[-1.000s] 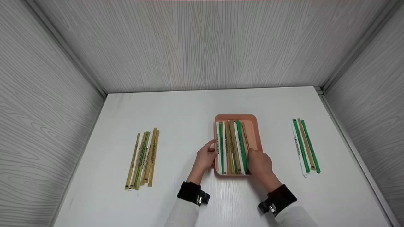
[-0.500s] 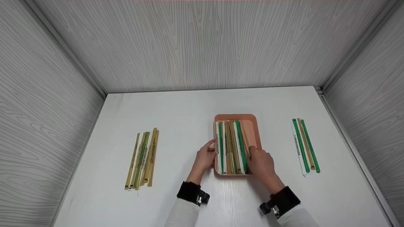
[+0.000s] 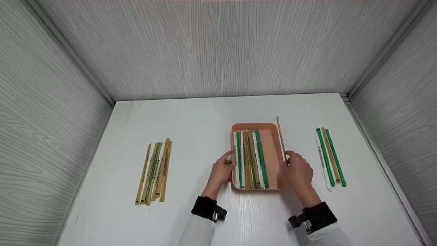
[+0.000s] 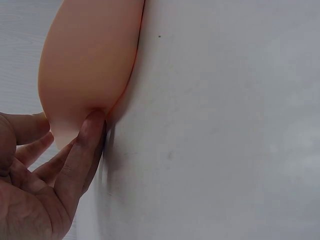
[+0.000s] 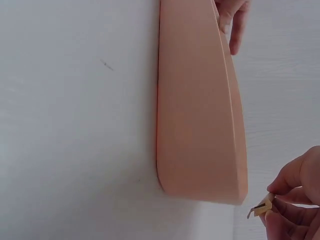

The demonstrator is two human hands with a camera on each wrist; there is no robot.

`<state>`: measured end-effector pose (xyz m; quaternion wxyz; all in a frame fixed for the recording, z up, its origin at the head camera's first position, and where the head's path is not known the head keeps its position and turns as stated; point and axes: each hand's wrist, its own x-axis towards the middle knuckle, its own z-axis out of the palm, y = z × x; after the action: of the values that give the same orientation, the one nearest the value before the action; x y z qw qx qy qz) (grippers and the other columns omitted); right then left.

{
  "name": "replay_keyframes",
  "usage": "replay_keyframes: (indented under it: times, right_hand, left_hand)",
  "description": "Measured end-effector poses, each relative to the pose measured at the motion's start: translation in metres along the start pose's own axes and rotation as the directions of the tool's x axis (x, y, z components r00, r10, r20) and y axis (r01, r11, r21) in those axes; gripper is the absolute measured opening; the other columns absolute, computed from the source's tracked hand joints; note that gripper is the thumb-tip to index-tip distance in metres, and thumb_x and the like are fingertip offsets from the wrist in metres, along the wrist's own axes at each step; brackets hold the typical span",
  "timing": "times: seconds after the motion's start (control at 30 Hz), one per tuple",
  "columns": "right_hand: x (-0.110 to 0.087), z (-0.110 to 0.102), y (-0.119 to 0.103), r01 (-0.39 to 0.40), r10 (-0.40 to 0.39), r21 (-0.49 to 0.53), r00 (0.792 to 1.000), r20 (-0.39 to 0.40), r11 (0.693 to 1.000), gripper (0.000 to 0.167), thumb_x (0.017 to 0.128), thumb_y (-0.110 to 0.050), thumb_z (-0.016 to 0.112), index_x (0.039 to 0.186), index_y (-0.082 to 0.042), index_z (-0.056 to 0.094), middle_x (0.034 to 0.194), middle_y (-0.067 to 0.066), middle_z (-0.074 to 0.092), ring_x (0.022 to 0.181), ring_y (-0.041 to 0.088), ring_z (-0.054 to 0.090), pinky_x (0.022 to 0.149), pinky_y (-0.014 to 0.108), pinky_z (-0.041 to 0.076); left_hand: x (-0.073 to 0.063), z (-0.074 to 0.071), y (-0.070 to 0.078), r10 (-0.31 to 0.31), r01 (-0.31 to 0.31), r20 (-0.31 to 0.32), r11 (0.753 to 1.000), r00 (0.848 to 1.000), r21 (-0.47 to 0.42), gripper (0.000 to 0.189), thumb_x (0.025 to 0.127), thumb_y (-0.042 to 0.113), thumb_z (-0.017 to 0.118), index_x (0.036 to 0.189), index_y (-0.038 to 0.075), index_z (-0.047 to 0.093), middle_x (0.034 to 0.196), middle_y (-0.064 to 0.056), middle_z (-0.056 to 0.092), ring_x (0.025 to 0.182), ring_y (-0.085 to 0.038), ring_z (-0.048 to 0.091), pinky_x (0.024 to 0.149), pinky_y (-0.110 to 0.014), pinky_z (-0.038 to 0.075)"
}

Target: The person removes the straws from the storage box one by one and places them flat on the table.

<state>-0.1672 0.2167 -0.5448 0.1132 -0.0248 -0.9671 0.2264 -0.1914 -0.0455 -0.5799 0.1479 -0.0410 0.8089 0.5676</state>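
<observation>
My left hand [image 3: 221,172] grips the left wall of a pink rectangular tray [image 3: 275,177]; in the left wrist view a fingertip presses the tray's outer wall [image 4: 95,55] and other fingers reach its rim. Inside the tray lies a row of paper-wrapped straws [image 3: 251,160] in white, green and tan. Between thumb and fingers my right hand [image 3: 298,171] pinches one tan wrapped straw [image 3: 280,136], tilted upright over the tray's right rim. In the right wrist view the folded wrapper end of this straw [image 5: 263,206] pokes out below the fingers, beside the tray's corner.
A bunch of mostly tan wrapped straws [image 3: 155,174] lies on the white table [image 3: 198,126] at the left. At the right lies a smaller bunch of green, tan and white ones [image 3: 330,159]. Grey wood-grain panels [image 3: 218,51] border the table at the back and sides.
My right hand has lifted a tan wrapped straw from the right end of the row in the tray and moved right with it, past the rim. My left hand has stayed on the tray.
</observation>
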Motion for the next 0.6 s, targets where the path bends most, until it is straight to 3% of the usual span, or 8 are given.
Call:
replay_keyframes:
  times: [0.23,0.6]
  right_hand:
    - [0.004,-0.009,0.031,-0.102,0.104,-0.054,0.993,0.046,0.993,0.026,0.091,-0.003,0.057,0.115,0.003,0.066,0.088,0.021,0.066,0.073,0.038,0.065,0.052,0.05,0.049]
    - [0.004,-0.019,0.069,-0.192,0.21,-0.14,0.969,0.128,0.971,0.025,0.095,-0.003,0.053,0.116,0.007,0.063,0.095,0.03,0.065,0.072,0.038,0.065,0.043,0.043,0.044]
  left_hand:
    - [0.0,-0.001,-0.001,0.014,-0.014,-0.007,1.0,1.0,0.013,0.056,0.095,0.008,0.056,0.149,0.018,0.044,0.113,-0.013,0.064,0.09,-0.02,0.064,0.064,-0.033,0.054]
    - [0.0,0.0,-0.001,0.006,-0.006,0.002,1.0,1.0,-0.018,0.055,0.096,0.008,0.055,0.149,0.019,0.044,0.113,-0.013,0.063,0.086,-0.02,0.066,0.058,-0.033,0.055]
